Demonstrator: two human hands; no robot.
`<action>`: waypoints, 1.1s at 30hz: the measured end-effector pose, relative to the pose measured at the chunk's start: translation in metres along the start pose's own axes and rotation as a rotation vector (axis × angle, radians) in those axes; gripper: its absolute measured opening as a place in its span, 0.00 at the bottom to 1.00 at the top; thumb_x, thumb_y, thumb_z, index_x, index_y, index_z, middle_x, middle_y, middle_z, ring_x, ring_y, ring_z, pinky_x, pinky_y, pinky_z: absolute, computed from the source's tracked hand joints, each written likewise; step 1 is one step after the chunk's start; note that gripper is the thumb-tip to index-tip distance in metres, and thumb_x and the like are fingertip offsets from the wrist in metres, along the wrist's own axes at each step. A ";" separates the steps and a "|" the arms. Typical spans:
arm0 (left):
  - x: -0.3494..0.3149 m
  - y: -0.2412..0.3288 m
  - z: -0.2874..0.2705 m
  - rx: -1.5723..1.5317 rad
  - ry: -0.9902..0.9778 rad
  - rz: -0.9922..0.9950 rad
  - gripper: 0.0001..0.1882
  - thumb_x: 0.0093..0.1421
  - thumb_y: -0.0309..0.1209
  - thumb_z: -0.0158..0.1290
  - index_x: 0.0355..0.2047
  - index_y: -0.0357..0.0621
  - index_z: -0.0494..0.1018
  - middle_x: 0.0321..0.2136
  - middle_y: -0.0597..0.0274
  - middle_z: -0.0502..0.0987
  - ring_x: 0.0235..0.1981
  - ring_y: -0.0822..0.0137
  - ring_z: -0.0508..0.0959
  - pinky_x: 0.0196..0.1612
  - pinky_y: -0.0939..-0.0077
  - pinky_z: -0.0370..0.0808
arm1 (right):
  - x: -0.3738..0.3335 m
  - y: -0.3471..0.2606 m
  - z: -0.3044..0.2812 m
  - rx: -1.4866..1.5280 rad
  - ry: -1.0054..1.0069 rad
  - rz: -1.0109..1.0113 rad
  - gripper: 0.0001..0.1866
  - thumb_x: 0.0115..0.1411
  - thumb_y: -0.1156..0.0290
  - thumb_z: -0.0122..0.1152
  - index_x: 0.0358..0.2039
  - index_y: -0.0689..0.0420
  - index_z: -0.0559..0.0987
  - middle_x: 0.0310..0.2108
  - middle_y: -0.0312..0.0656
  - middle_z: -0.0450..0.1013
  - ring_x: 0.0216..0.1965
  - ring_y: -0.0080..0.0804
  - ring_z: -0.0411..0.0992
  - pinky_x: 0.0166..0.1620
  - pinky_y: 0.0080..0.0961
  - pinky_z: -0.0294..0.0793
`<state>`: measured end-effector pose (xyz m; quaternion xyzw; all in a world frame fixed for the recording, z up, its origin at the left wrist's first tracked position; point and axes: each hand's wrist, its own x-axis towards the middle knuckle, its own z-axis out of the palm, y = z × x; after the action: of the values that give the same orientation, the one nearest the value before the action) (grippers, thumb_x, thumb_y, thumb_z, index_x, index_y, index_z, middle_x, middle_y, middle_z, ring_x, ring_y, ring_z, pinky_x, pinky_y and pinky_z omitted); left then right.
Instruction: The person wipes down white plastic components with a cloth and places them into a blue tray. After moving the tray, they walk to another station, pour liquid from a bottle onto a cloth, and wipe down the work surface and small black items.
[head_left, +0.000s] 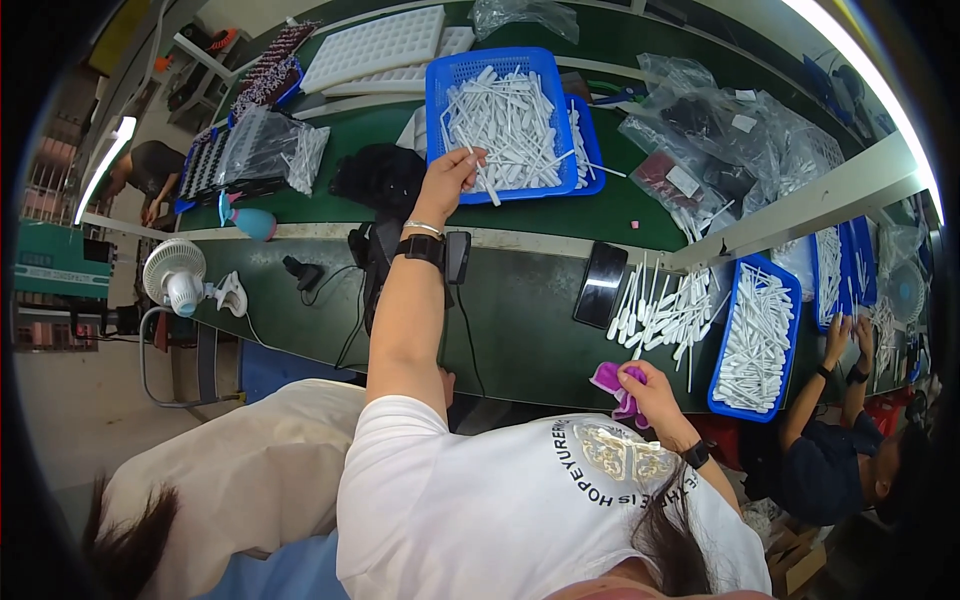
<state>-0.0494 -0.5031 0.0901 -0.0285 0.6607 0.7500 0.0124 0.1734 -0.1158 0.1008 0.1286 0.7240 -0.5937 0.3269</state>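
My left hand (452, 183) reaches out to the near left corner of a blue basket (433, 110). Its fingers are pinched around a thin white plastic stick (487, 188), which slants across the basket's rim. Inside lies a heap of similar white sticks (505, 120) with thicker ends. Close to my body, at the table's front edge, my right hand (650, 393) is closed on a crumpled purple cloth (622, 388). Just beyond that hand, a loose pile of white sticks (665, 312) lies on the green table.
A black phone (601, 285) lies left of the pile. Another blue basket (793, 335) of sticks stands to its right. Plastic bags (730, 140) cover the back right. A small white fan (175, 272) stands at left. At right, a co-worker's hands (848, 340) are near more blue trays.
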 end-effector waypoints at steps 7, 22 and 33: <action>-0.021 0.003 0.026 -0.520 -0.167 0.064 0.13 0.60 0.27 0.43 0.41 0.29 0.67 0.26 0.65 0.70 0.19 0.78 0.65 0.23 0.86 0.62 | -0.004 -0.009 0.003 -0.002 -0.049 -0.018 0.06 0.57 0.70 0.53 0.32 0.59 0.73 0.23 0.28 0.66 0.23 0.13 0.60 0.26 0.11 0.60; -0.085 0.019 0.097 -0.722 -0.189 0.106 0.07 0.57 0.24 0.47 0.37 0.37 0.68 0.24 0.63 0.71 0.18 0.79 0.66 0.21 0.89 0.63 | 0.040 -0.085 0.020 -0.150 -0.350 -0.460 0.11 0.55 0.70 0.54 0.37 0.61 0.72 0.30 0.38 0.71 0.28 0.20 0.69 0.31 0.18 0.70; -0.111 0.000 0.131 -0.535 -0.234 -0.065 0.07 0.56 0.24 0.48 0.35 0.38 0.68 0.24 0.64 0.71 0.18 0.80 0.66 0.19 0.90 0.63 | 0.078 -0.101 0.061 0.048 -0.303 -0.364 0.09 0.56 0.68 0.55 0.30 0.62 0.75 0.22 0.34 0.71 0.22 0.16 0.67 0.26 0.13 0.67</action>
<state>0.0580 -0.3711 0.1129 0.0349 0.4323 0.8950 0.1045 0.0761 -0.2153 0.1250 -0.0867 0.6635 -0.6725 0.3163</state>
